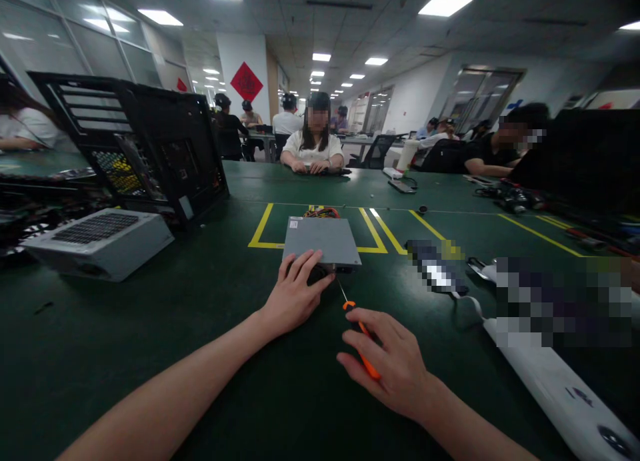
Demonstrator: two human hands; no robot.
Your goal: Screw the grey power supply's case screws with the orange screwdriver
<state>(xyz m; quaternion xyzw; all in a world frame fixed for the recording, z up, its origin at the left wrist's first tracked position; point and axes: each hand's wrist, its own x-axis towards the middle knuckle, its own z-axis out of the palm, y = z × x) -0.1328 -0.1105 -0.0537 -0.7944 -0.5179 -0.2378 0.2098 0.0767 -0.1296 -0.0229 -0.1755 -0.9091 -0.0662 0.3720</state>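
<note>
A grey metal computer power supply unit lies on the green table in front of me, its bundled cables at the far side. My left hand grips its near edge, fingers spread over the top and thumb along the front face. An orange-handled screwdriver is in my right hand, the fingers curled around the handle. Its thin shaft points up and left to the front face, close to my left thumb. Whether the tip touches a screw cannot be made out.
Left stand an open black computer case and a second power supply unit. Yellow tape lines mark the table. On the right lie a long white device and partly blurred items. A person sits opposite.
</note>
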